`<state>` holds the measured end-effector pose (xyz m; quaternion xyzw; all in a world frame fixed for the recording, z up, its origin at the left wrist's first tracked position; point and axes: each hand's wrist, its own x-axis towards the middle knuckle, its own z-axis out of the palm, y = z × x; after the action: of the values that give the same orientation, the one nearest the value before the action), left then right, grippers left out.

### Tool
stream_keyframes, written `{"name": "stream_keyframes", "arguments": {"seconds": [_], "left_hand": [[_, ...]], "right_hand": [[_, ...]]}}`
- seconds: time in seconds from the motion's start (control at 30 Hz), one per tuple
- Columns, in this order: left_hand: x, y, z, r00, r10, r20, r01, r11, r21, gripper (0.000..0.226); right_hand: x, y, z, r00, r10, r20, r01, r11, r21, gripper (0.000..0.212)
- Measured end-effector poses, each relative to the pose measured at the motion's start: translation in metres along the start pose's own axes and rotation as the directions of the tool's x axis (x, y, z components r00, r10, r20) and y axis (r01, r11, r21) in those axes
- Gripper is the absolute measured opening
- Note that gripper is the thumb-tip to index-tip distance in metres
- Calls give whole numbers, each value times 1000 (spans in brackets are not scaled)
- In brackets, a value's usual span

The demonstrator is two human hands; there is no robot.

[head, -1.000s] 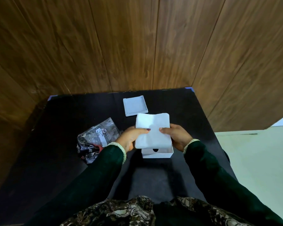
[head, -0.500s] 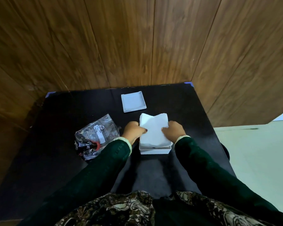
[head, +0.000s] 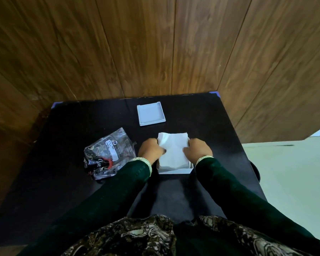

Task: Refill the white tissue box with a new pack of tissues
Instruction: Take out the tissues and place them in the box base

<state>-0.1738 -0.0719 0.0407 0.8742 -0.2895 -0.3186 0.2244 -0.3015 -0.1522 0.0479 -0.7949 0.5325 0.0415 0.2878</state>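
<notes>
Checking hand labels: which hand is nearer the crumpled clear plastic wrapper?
Left. The left hand sits just right of the crumpled clear plastic wrapper; the right hand is across the tissue stack.

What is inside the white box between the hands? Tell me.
A stack of white tissues fills the white box, pressed down by the left hand and right hand. The box floor beneath is covered, so nothing else can be seen.

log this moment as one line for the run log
step: pressing tissues into white box | left hand: on stack | right hand: on stack | lid: off, behind box | wrapper: empty, left
</notes>
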Motion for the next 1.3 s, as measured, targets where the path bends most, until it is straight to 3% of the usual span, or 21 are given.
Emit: {"name": "stream_keyframes", "arguments": {"seconds": [0.27, 0.4, 0.47, 0.6, 0.77, 0.9, 0.97, 1.07, 1.3], "left_hand": [[0, 6, 5, 999, 42, 33, -47, 982, 185, 27], [7, 5, -3, 987, 35, 159, -27, 998, -52, 30], [6, 2, -4, 989, 34, 142, -19, 994, -107, 30], [5, -2, 2, 997, 62, 45, -67, 989, 132, 27], [2, 7, 7, 997, 77, 32, -83, 892, 444, 31], [-4, 2, 13, 971, 235, 40, -216, 796, 565, 24], [-7, -5, 12, 953, 301, 33, -270, 794, 545, 31], [-9, -15, 10, 938, 345, 30, -312, 803, 507, 61], [-3, -13, 7, 923, 379, 67, -356, 775, 522, 39]], "right_hand": [[1, -5, 8, 999, -25, -31, 19, 981, -192, 28], [2, -4, 9, 998, -26, -56, 8, 951, -308, 30], [1, -3, 10, 998, -36, -57, 14, 938, -346, 32], [-6, -2, 14, 996, -42, -77, 5, 906, -423, 38], [-8, -3, 19, 999, 37, -27, -45, 912, -408, 45], [-9, -6, 24, 999, 31, 32, -10, 862, -507, 45], [-8, -4, 22, 998, 39, 56, -8, 877, -481, 46], [-11, 0, 16, 998, 32, 57, -6, 913, -409, 48], [-12, 6, 7, 999, 22, 40, -9, 956, -293, 40]]}}
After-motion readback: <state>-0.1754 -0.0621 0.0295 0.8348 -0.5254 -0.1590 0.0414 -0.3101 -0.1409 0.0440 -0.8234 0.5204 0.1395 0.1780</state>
